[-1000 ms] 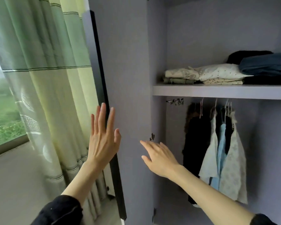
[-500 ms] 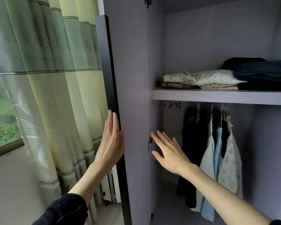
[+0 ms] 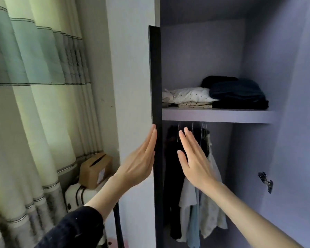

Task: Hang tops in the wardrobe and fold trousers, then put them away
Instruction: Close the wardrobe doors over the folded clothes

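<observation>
Wardrobe door (image 3: 156, 86) edge-on between flat hands' fingers (image 3: 151, 138)

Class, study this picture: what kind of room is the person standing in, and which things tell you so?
Probably a bedroom at home. An open wardrobe holds folded clothes on a shelf and tops on hangers below; long curtains hang beside it.

- wardrobe (image 3: 204, 54) panels: matt lilac laminate, smooth
- door edge (image 3: 156, 77): dark, matt
- folded clothes (image 3: 191, 96): soft cloth, dotted
- hinge (image 3: 266, 181): shiny metal
- curtain (image 3: 34, 86): thin striped fabric
- box (image 3: 95, 170): brown cardboard
</observation>
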{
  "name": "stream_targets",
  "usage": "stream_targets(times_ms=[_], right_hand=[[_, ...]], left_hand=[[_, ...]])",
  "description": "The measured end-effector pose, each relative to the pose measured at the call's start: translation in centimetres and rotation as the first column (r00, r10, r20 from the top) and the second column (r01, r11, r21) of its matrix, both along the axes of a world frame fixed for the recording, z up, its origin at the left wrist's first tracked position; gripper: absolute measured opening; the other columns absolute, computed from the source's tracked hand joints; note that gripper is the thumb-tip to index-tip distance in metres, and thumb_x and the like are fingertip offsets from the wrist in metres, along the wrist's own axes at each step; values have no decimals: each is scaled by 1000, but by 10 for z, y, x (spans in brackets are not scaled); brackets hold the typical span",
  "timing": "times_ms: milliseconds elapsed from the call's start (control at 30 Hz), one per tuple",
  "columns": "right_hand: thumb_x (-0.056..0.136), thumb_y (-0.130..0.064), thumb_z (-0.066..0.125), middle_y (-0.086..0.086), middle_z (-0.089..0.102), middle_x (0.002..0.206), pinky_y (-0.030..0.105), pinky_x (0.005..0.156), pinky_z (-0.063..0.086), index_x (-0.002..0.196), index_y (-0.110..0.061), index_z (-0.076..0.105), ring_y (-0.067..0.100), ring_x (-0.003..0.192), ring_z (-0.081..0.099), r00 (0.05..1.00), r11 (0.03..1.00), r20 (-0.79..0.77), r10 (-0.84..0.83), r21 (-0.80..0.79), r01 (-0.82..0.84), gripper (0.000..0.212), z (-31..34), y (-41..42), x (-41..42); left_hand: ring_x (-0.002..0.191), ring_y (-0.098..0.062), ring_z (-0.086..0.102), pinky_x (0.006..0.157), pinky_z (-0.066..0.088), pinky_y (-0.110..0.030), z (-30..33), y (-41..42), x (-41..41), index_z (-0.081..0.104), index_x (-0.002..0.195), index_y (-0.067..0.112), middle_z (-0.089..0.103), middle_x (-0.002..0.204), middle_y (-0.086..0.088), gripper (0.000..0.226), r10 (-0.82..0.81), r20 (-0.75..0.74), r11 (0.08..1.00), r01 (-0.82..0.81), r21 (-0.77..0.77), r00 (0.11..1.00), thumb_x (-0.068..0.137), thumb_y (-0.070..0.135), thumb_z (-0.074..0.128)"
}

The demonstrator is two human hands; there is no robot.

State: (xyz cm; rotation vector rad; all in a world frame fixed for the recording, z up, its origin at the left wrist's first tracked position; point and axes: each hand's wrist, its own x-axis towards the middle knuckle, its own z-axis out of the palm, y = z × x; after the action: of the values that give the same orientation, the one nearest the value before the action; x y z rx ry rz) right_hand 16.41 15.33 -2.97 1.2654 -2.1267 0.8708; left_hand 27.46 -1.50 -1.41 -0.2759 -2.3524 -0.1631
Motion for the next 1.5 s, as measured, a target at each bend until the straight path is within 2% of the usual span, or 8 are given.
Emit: stream_targets(times_ms=[200, 367, 500, 700, 967, 1233, 1400, 1500], right_hand=[[102, -31, 28, -9, -26, 151, 26, 115, -16, 144, -25, -15, 8, 139, -27, 969, 947, -242, -54, 294, 126, 60, -13, 23, -47], [101, -30, 29, -4, -29, 149, 31, 115, -15, 149, -19, -12, 14, 139, -27, 963, 892, -237, -132, 395, 219, 64, -20, 17, -97], [101, -38, 29, -3, -27, 148, 30, 115, -13, 147, -16, -17, 13, 141, -22, 956, 885, -219, -194, 381, 266, 68, -26, 1, -137], [101, -41, 25, -7, -26, 148, 26, 114, -9, 138, -19, -27, 7, 139, -21, 964, 925, -51, -260, 272, 264, 67, -38, -27, -189], [98, -22, 35, 1, -28, 151, 31, 111, -17, 140, -16, -25, 15, 140, -22, 912, 902, -193, -362, 173, 395, 73, -45, -60, -236], [95, -15, 44, 1, -6, 154, 33, 116, 1, 145, -18, -11, 15, 143, -4, 945, 933, -121, -304, 164, 321, 75, -50, -67, -255], [100, -22, 35, -1, -8, 158, 28, 117, 2, 146, -27, -12, 14, 146, -6, 959, 926, -84, -269, 249, 282, 66, -61, -40, -247], [100, -24, 34, -1, -2, 160, 25, 115, 16, 151, -24, -3, 14, 146, 5, 964, 927, 20, -266, 280, 250, 63, -67, -8, -227]], left_hand=[[144, -7, -5, 118, 13, -27, 8, 8, -87, -28, 138, 21, -29, 149, 9, 67, 97, 132, 994, -102, 26, 986, 100, 6, 25], [140, -19, -28, 119, -4, -38, 6, -6, -138, -32, 137, 18, -40, 145, 2, 66, 321, 192, 929, -269, -252, 928, 101, 15, 23], [137, -24, -30, 119, 0, -46, -2, -20, -168, -31, 138, 16, -38, 146, -1, 73, 353, 124, 898, -298, -325, 927, 101, 24, 31], [136, -35, 31, 97, 37, -66, -12, -34, -231, 36, 142, 4, 32, 150, -15, 74, 324, -62, 878, -324, -353, 944, 80, 25, 71], [144, -31, 16, 111, 11, -64, -46, -68, -308, 20, 148, 16, 21, 155, -8, 58, 311, -109, 866, -329, -376, 944, 94, 33, 30], [146, -26, -7, 113, -3, -59, -58, -78, -328, 0, 151, 22, -10, 159, 0, 58, 284, -153, 906, -317, -282, 947, 100, 47, 10], [143, -39, 8, 107, 10, -69, -51, -55, -315, 20, 149, 13, 19, 155, -15, 66, 364, -33, 887, -357, -294, 931, 92, 34, 45], [144, -38, 2, 113, 12, -57, -47, -27, -293, 25, 148, 15, 8, 158, -13, 66, 365, 106, 925, -347, -158, 925, 89, 14, 54]])
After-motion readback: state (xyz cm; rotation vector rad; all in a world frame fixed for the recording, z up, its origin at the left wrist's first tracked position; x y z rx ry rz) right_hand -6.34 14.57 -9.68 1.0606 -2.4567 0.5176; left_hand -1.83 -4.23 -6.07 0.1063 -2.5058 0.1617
